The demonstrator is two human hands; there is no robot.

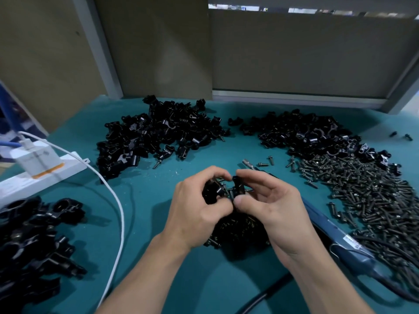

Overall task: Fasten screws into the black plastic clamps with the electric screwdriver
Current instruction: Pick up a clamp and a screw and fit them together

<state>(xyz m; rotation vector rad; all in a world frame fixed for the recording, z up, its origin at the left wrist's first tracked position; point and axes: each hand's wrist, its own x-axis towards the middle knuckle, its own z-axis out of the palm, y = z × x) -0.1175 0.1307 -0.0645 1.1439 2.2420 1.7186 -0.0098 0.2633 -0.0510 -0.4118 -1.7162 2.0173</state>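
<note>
— A home, a kitchen?
— Neither. A small assembly workshop, a factory workstation.
— Going by what?
— Bulk parts. Heaps of black plastic clamps (163, 132) along the back of a teal-covered desk (195, 155), loose dark screws (367, 196) by the hundred spread on the right.
— Any tools?
— An electric screwdriver (340, 243) lying at the edge of the screws. On the left a white power strip (72, 165) with a charger (34, 158) plugged in.
— And around it?
— Plain brown partition boards (158, 41) in grey metal framing (99, 53), close behind the desk.
</note>
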